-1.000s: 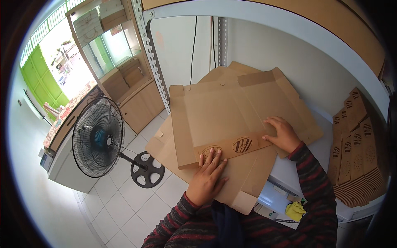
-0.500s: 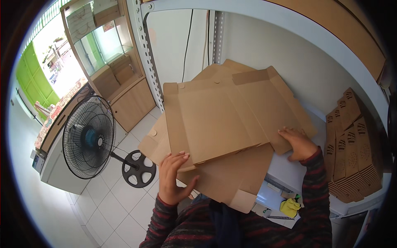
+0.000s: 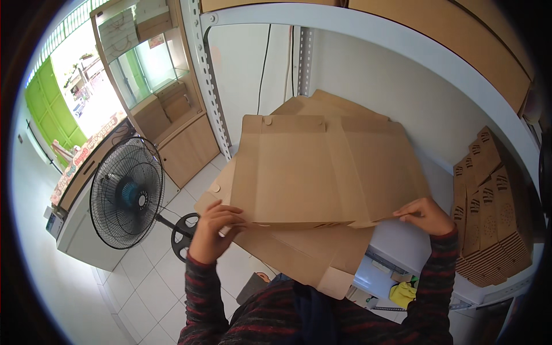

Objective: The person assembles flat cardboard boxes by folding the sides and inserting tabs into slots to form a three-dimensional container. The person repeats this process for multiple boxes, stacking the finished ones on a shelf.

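Observation:
A flat brown cardboard box blank [image 3: 299, 172], creased with fold lines, lies on top of several other blanks. Its near left corner is between the thumb and fingers of my left hand [image 3: 215, 229]. On the opposite side, my right hand [image 3: 426, 216] pinches the near right corner. Below it, another cardboard blank [image 3: 305, 253] juts toward me at an angle, with a lighter flap at its end. More sheets [image 3: 322, 102] stick out behind. The stack rests on a white shelf surface [image 3: 397, 238].
Bundled folded cartons [image 3: 489, 213] stand at the right. A black standing fan [image 3: 127, 192] is on the tiled floor to the left, before a wooden glass cabinet [image 3: 190, 146]. A perforated metal post [image 3: 213, 86] rises behind the stack. A yellow cloth [image 3: 402, 293] lies below on the right.
The top blank has turned so its near edge lies almost straight across. My left hand has moved left and gripped its corner; my right hand has closed from spread fingers to a pinch.

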Demonstrator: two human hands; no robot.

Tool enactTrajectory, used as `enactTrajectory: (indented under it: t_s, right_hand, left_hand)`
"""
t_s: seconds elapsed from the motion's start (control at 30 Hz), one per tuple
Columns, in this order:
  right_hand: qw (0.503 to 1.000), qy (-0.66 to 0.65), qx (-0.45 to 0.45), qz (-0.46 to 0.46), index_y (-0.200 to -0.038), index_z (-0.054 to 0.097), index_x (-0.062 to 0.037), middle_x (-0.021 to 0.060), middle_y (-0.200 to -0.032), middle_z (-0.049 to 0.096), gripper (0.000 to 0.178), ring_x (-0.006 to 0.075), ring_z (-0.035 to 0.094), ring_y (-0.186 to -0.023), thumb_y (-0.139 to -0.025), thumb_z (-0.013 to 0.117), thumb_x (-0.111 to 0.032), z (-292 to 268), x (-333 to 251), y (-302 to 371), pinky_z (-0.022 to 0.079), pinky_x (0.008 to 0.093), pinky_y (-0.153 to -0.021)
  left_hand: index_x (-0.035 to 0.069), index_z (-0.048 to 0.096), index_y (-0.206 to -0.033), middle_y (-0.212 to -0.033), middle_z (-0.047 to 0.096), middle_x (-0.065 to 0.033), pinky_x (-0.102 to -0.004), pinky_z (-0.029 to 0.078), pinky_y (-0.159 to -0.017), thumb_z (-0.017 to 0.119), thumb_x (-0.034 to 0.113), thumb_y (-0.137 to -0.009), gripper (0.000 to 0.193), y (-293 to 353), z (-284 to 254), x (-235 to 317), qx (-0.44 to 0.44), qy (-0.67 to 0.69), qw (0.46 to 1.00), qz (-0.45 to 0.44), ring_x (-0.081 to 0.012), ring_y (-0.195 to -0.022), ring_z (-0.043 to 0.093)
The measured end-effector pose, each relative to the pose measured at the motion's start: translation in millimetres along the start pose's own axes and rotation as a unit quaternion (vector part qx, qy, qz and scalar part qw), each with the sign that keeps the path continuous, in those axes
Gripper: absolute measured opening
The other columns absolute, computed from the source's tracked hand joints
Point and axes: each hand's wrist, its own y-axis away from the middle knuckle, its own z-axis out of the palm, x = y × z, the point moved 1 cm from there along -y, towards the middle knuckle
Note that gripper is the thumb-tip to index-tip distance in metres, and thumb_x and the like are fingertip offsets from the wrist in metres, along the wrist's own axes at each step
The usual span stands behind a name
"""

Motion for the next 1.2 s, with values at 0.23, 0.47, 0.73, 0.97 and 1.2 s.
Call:
enactTrajectory:
  t_s: [0.23,0.47,0.73,0.97,1.2]
  right_hand:
    - [1.0,-0.009,-0.002,-0.023,-0.092,0.069,0.0027,0.0137,-0.085,0.068,0.027,0.0254,0.065,-0.08,-0.078,0.075,-0.019,18.1,-25.9,-24.2,0.049,0.035,-0.075]
    - [0.934,0.276,0.191,-0.122,-0.129,0.054,-0.0034,0.0192,-0.138,0.044,0.07,0.0365,0.037,-0.131,-0.078,0.071,-0.049,46.3,24.8,-34.5,0.031,0.048,-0.107]
    - [0.952,0.276,0.109,-0.072,-0.145,0.034,-0.0069,0.0214,-0.154,0.021,0.08,0.0417,0.019,-0.14,-0.086,0.06,-0.054,61.2,52.9,-43.6,0.019,0.0513,-0.114]
    - [0.977,0.132,0.133,-0.1,-0.143,0.037,-0.0037,0.0207,-0.146,0.038,0.07,0.0344,0.035,-0.136,-0.09,0.063,-0.042,20.7,32.0,-29.1,0.027,0.0434,-0.112]
    - [0.936,0.006,0.336,0.1,-0.138,0.044,-0.0015,0.0171,-0.129,0.057,0.055,0.0269,0.054,-0.12,-0.094,0.061,-0.03,3.2,36.5,40.5,0.04,0.0367,-0.103]
  left_hand:
    - [0.001,0.07,-0.08,-0.086,0.07,-0.0128,-0.0343,0.05,-0.082,0.074,-0.004,-0.066,0.016,11.7,-34.0,-19.4,0.022,0.058,0.991,-0.12,-0.027,-0.086,0.067]
    - [0.002,0.065,-0.102,-0.102,0.068,-0.015,-0.0413,0.045,-0.096,0.067,-0.007,-0.068,0.036,20.2,-25.4,5.9,0.013,0.049,0.987,-0.15,-0.0301,-0.102,0.064]
    - [0.003,0.064,-0.102,-0.105,0.069,-0.0123,-0.0491,0.035,-0.107,0.068,-0.002,-0.068,0.035,18.4,-16.4,11.3,0.041,0.073,0.985,-0.153,-0.031,-0.109,0.063]
    - [0.003,0.065,-0.099,-0.102,0.07,-0.0123,-0.0481,0.037,-0.106,0.067,-0.004,-0.068,0.033,25.5,-11.2,-2.1,0.059,0.091,0.982,-0.155,-0.0305,-0.106,0.064]
    - [0.0,0.064,-0.091,-0.099,0.07,-0.0123,-0.043,0.039,-0.102,0.065,-0.008,-0.065,0.028,28.2,-5.2,-15.1,0.047,0.13,0.976,-0.169,-0.029,-0.104,0.065]
